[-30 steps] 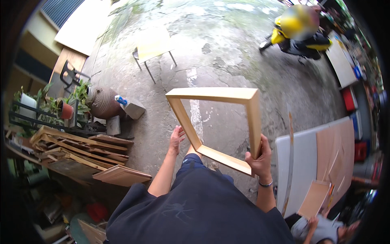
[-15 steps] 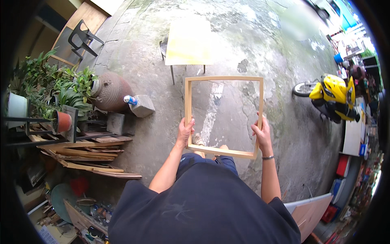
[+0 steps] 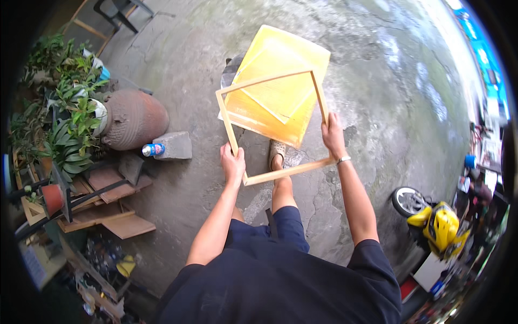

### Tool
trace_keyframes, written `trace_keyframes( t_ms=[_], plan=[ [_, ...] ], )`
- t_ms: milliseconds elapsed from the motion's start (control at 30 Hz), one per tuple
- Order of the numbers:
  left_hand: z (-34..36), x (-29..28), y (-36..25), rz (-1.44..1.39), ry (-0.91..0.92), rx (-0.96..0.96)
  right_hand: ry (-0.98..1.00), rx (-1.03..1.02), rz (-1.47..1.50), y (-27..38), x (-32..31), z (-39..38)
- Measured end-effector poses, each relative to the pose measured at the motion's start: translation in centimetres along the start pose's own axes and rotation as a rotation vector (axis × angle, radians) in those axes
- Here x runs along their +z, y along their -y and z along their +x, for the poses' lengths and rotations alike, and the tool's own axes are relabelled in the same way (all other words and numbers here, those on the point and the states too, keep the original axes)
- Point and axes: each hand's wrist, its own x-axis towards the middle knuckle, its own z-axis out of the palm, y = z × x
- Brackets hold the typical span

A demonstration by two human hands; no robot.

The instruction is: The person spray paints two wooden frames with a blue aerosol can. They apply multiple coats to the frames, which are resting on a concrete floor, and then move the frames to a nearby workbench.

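Between my hands hangs a rectangular wooden frame (image 3: 291,174), pale and with nothing inside its four bars. My left hand (image 3: 232,163) is closed round its left bar, low down near the corner. On the opposite bar, my right hand (image 3: 334,136) grips at about mid height. The frame tilts, its right side higher than its left. Through and beyond its upper half shows a yellow tabletop (image 3: 307,56), with a thin pale rectangular outline on its surface.
A grey block (image 3: 178,146) with a blue can (image 3: 153,149) stands at left, beside a big brown clay jar (image 3: 135,120) and potted plants (image 3: 67,132). Wood boards (image 3: 127,225) lie lower left. At right is a yellow motorbike (image 3: 443,227). A dark chair (image 3: 121,13) stands far left.
The yellow table is now nearer, overlapping the frame's upper part. The frame has turned from nearly square-on to a tilt, still held in both hands. My foot has stepped forward.
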Motion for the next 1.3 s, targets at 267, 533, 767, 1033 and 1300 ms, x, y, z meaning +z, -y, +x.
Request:
trace_keyframes(
  t_ms=[267,533,767,1033,1300],
  plan=[
    [13.5,14.3,-0.3,0.159,-0.047,-0.161,0.125,-0.087,0.014,-13.2,11.0,18.6],
    [18.6,18.9,-1.9,0.155,-0.045,-0.300,0.143,-0.072,-0.051,-17.2,14.1,24.2],
    [18.9,19.5,-1.3,0.167,-0.052,-0.295,0.157,-0.056,-0.067,-17.7,14.7,24.3],
    [22.5,17.1,-0.5,0.253,-0.129,-0.078,0.095,0.085,-0.085,-14.6,14.4,19.1],
    [35.2,18.5,-4.5,0.316,0.069,0.280,-0.261,0.506,0.063,-8.9,20.1,10.7]
  ],
)
